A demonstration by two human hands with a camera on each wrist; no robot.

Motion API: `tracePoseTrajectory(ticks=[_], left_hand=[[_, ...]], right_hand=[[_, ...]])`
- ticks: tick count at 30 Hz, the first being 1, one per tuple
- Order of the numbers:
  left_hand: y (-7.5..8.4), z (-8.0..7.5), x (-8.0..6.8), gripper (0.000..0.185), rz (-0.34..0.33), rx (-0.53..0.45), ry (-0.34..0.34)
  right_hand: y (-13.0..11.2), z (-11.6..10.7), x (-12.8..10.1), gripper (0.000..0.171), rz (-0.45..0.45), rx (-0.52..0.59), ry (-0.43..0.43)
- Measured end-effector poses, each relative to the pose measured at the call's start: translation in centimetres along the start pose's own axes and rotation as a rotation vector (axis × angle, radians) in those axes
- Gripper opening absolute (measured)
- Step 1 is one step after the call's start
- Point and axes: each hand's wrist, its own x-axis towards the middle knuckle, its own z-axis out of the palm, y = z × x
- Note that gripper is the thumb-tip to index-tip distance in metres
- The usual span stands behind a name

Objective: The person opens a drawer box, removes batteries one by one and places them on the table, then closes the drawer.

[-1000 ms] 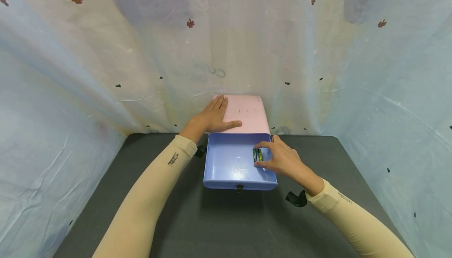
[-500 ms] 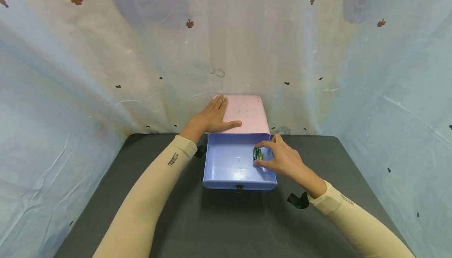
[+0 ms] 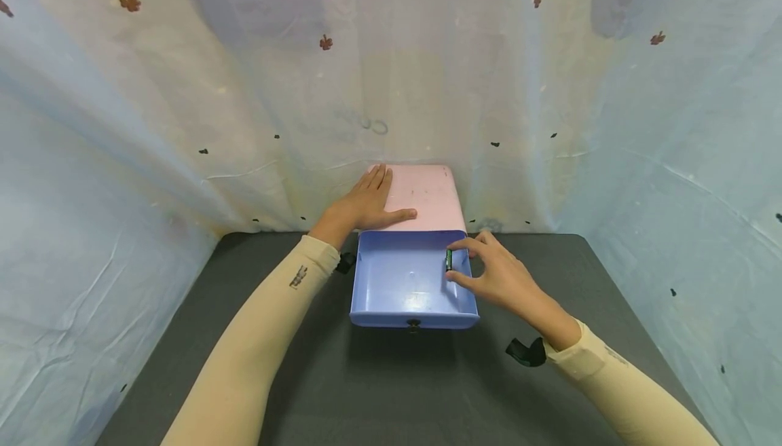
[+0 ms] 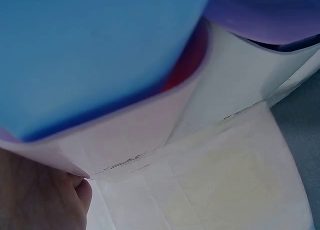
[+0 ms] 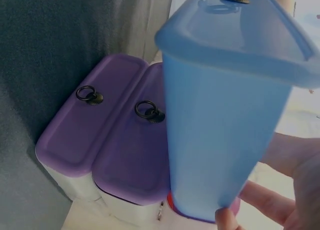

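Note:
A pink-topped cabinet (image 3: 427,195) has its blue top drawer (image 3: 403,320) pulled out. My left hand (image 3: 369,205) lies flat on the pink top, thumb spread to the right; the left wrist view shows part of this hand (image 4: 45,200) beside the cabinet's side. Over the right part of the drawer, my right hand (image 3: 504,280) pinches a green battery (image 3: 449,260) by its two ends, between thumb and fingers. Whether a second battery hides behind it I cannot tell. In the right wrist view the right hand (image 5: 295,190) is partly behind the drawer wall, and no battery shows.
Below the blue drawer, purple drawers (image 5: 132,145) with ring pulls (image 5: 145,110) are shut. A dark grey table (image 3: 403,392) carries the cabinet. Pale curtains (image 3: 293,93) hang behind and at both sides. A black strap (image 3: 527,352) hangs at the right wrist.
My right hand has lifted slightly and moved a little right. Two green batteries showed side by side between its fingers; now only one is visible. The left hand stays put.

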Motion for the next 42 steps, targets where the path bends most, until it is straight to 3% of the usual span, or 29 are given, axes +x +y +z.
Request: tracePoseTrajectory(ticks=[15, 32, 42], left_hand=[[-0.2, 0.4, 0.0, 0.123, 0.010, 0.002, 0.014], [0.0, -0.2, -0.3, 0.122, 0.030, -0.013, 0.006], [0.0, 0.0, -0.1, 0.122, 0.025, -0.017, 0.015]], right_hand=[[1.6, -0.8, -0.7, 0.046, -0.137, 0.107, 0.084], [4.7, -1.3, -1.5, 0.043, -0.195, 0.149, 0.124], [6.8, -0.5, -1.1, 0.042, -0.203, 0.147, 0.140]])
